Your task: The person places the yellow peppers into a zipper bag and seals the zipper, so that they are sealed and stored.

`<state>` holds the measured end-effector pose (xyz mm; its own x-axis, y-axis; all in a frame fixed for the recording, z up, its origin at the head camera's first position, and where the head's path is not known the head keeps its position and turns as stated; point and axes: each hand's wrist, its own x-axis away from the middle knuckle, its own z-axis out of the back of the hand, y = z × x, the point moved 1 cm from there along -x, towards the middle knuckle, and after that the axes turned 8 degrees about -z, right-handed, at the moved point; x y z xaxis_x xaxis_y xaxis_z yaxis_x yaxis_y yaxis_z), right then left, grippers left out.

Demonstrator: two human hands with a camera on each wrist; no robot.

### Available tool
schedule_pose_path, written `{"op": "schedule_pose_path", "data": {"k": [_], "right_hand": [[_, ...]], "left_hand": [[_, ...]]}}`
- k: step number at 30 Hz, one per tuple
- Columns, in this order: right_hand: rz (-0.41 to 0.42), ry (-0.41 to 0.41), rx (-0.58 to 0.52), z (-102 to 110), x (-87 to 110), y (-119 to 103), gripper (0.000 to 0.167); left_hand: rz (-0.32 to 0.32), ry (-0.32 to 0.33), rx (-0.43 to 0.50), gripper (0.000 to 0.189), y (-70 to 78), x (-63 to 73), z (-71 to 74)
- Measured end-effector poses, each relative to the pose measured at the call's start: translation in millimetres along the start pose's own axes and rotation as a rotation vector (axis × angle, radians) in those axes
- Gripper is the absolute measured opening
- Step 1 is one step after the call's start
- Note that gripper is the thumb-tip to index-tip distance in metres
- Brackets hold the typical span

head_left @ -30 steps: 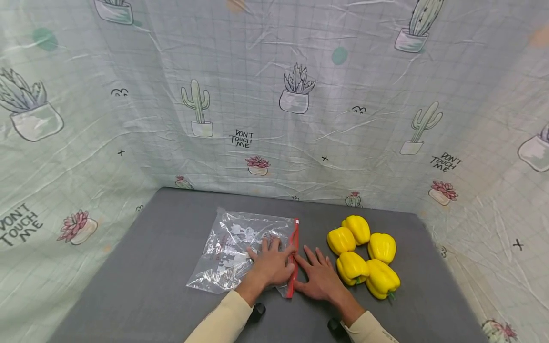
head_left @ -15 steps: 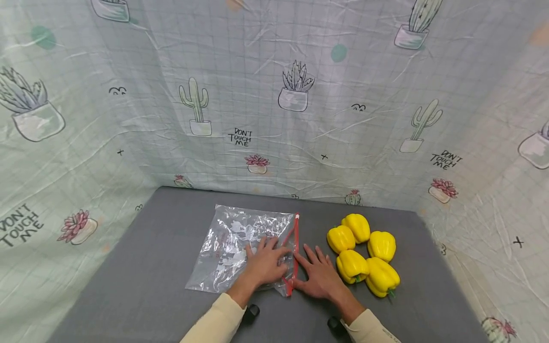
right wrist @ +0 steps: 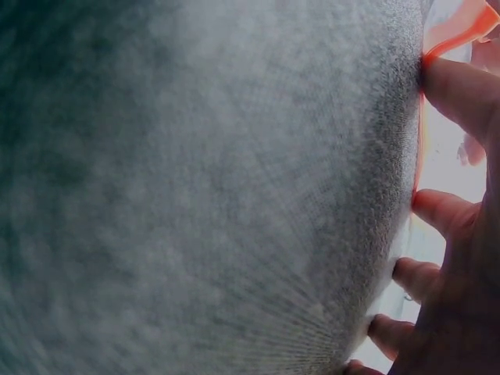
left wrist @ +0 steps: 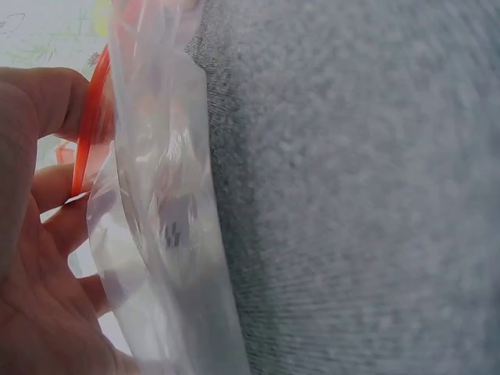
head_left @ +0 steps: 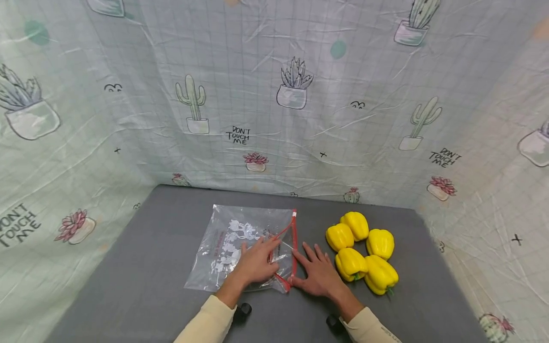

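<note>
A clear zip bag (head_left: 214,255) with red zip strips and white print lies flat on the grey table. Its mouth faces right, and the upper red strip (left wrist: 92,117) is bowed back from the lower one (head_left: 294,238). My left hand (head_left: 253,264) rests on the bag near the mouth, thumb and forefinger apart at the upper strip. In the left wrist view, the left hand's fingers (left wrist: 58,183) touch the film and strip. My right hand (head_left: 319,276) lies with spread fingers, its thumb and forefinger tips on the lower strip (right wrist: 419,141) at the mouth's edge.
Several yellow bell peppers (head_left: 350,263) sit in a cluster right of my right hand. The grey table (head_left: 171,228) ends at a curtain (head_left: 257,114) printed with cacti, which surrounds it at the back and sides. Black wrist devices (head_left: 243,312) sit under the forearms.
My left hand has slid left, drawing the upper red strip away from the lower one and widening the bag's mouth. The right hand stays nearly in place at the lower strip.
</note>
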<state>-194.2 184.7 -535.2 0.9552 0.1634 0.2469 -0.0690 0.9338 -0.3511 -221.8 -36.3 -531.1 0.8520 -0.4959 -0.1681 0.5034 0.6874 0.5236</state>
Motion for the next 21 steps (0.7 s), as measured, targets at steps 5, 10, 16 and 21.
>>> {"op": "schedule_pose_path", "data": {"k": [5, 10, 16, 21], "right_hand": [[0.000, -0.006, 0.003, -1.3, -0.9, 0.1, 0.078], [0.002, -0.001, -0.001, -1.5, -2.3, 0.8, 0.078], [0.002, 0.000, -0.006, -1.4, -1.9, 1.1, 0.079], [0.004, 0.002, -0.009, -1.4, -1.5, 1.2, 0.079]], "left_hand": [[0.022, 0.007, -0.001, 0.070, -2.9, 3.6, -0.6], [0.011, 0.006, 0.018, 0.071, -6.4, 6.3, -0.3], [0.012, 0.002, 0.024, 0.069, -8.6, 9.0, 2.3], [0.012, 0.014, 0.017, 0.068, -5.8, 9.4, 3.3]]}}
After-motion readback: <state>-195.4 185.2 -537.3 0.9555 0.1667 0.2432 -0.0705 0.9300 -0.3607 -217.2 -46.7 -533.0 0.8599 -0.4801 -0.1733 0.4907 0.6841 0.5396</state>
